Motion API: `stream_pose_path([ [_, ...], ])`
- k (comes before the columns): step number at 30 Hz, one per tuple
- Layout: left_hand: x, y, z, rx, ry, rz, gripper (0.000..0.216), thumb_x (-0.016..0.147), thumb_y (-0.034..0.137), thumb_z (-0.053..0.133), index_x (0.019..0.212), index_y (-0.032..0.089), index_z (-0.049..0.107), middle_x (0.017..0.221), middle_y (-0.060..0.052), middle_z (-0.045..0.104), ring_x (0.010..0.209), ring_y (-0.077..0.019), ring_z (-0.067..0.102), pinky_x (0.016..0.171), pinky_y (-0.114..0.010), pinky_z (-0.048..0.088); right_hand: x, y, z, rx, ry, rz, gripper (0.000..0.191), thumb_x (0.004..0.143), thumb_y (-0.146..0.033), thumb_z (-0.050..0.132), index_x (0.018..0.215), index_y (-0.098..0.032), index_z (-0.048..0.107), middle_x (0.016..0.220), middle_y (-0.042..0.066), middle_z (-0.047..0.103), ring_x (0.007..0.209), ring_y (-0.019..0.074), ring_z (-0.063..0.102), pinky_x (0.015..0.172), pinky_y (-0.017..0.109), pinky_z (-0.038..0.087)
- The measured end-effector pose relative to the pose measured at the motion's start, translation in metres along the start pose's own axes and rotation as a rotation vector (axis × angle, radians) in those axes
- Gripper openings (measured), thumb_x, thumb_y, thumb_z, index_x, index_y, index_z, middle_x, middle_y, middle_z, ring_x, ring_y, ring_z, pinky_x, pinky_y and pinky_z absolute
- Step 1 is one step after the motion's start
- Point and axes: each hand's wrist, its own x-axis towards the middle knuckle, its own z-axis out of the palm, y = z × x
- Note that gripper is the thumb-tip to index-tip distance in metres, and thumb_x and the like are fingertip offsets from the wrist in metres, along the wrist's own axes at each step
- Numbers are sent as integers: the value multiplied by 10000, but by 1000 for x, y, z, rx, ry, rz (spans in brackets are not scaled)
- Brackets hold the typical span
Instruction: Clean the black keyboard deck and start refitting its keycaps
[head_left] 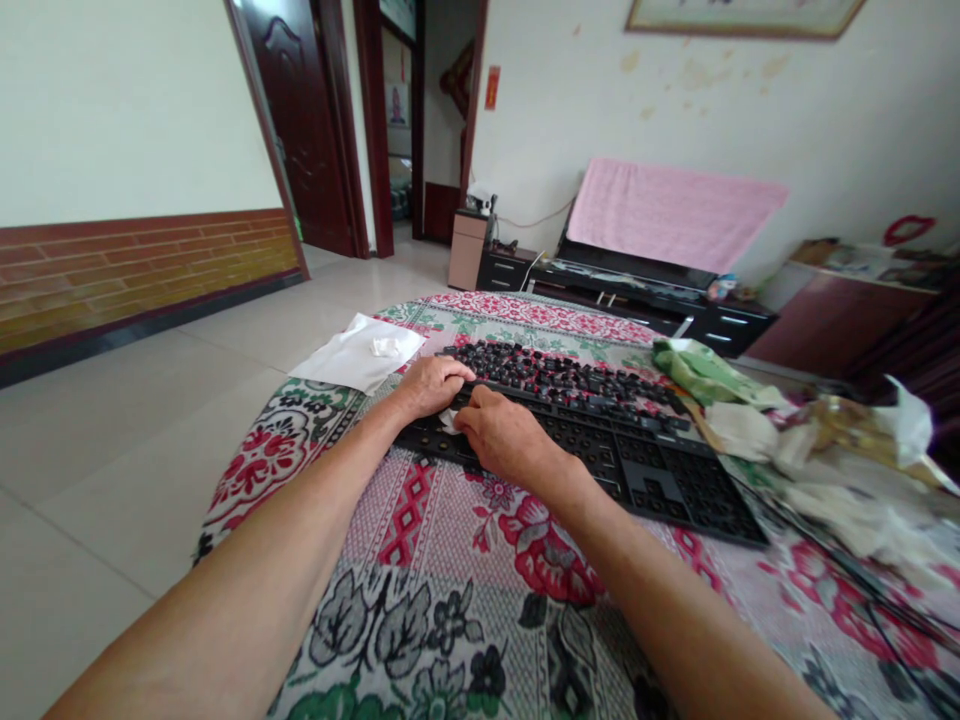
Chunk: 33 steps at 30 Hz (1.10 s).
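A black computer keyboard (pixel 660 490) with its keycaps off lies flat on the patterned tablecloth, slanting away to the right. My left hand (pixel 431 386) grips its far left corner, fingers closed together over the edge. Beside it, my right hand (pixel 501 428) pinches a small white tissue (pixel 450 421) against the left part of the keyboard. My hands and wrist hide some of the key slots. Behind the keyboard, many loose black keycaps (pixel 555 376) are spread in a long band.
A white paper sheet (pixel 341 357) with a crumpled tissue (pixel 386 347) lies at the left table edge. On the right are a green cloth-like packet (pixel 709 375), crumpled pale wrappings (pixel 847 510) and a black cable (pixel 832 560). A pink towel (pixel 671 212) covers a screen beyond.
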Motion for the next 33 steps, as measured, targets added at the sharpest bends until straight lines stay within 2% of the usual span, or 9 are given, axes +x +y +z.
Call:
stream_pose_path([
  [5, 0, -1, 2, 41, 6, 28, 289, 757, 136, 451, 888, 195, 701, 896, -8, 695, 855, -149, 614, 844, -282, 462, -7, 3, -17, -54, -102, 116, 251, 754, -130, 454, 811, -138, 699, 788, 96, 561, 605, 116, 434, 561, 270, 273],
  [11, -1, -2, 2, 7, 19, 20, 275, 763, 141, 462, 879, 205, 703, 889, -9, 693, 856, -151, 614, 849, -295, 460, -17, 32, -32, -7, -215, 191, 244, 693, -120, 484, 759, -162, 715, 658, 73, 604, 578, 128, 478, 574, 269, 317],
  [12, -1, -2, 2, -8, 18, 13, 271, 759, 138, 468, 877, 205, 703, 892, -10, 694, 862, -152, 613, 854, -298, 458, -16, 36, -32, 16, -186, 161, 244, 708, -127, 481, 773, -172, 713, 680, 67, 609, 591, 127, 485, 588, 267, 328],
  [16, 0, 0, -1, -120, 7, -52, 254, 741, 128, 497, 867, 214, 700, 890, 5, 697, 868, -144, 614, 856, -294, 456, -8, 37, -17, 80, 84, 53, 271, 782, -135, 438, 906, -172, 676, 858, 76, 588, 742, 139, 510, 683, 261, 364],
  [19, 0, -2, -2, -223, 1, -120, 252, 741, 142, 503, 888, 214, 695, 806, 13, 697, 794, -137, 620, 796, -286, 477, -2, 25, 1, 94, 105, -21, 323, 791, -92, 406, 987, -174, 648, 945, 85, 548, 808, 144, 492, 711, 261, 361],
  [22, 0, -5, -1, -265, 10, -141, 259, 739, 151, 499, 904, 202, 693, 754, 11, 686, 739, -132, 615, 755, -278, 482, 0, 18, 9, 46, 100, -12, 340, 793, -76, 395, 998, -174, 647, 955, 94, 528, 851, 162, 476, 710, 270, 350],
  [28, 1, -8, 0, -290, 15, -145, 269, 737, 156, 481, 902, 178, 693, 737, -5, 680, 741, -137, 612, 775, -287, 471, -6, 27, -4, 18, 8, 114, 280, 748, -92, 454, 869, -170, 694, 855, 79, 540, 710, 135, 482, 638, 263, 338],
  [30, 1, -8, -1, -329, 18, -160, 274, 737, 158, 475, 906, 173, 690, 748, -10, 681, 741, -136, 611, 779, -290, 470, -8, 30, -6, 27, 50, 131, 274, 754, -98, 446, 866, -155, 689, 852, 79, 544, 693, 129, 482, 644, 265, 347],
  [33, 0, -10, -3, -430, 2, -181, 294, 741, 149, 448, 922, 167, 680, 755, -14, 678, 717, -127, 603, 767, -289, 476, -7, 29, -1, 90, 150, 46, 309, 791, -88, 402, 949, -147, 662, 914, 88, 542, 767, 138, 497, 696, 261, 363],
])
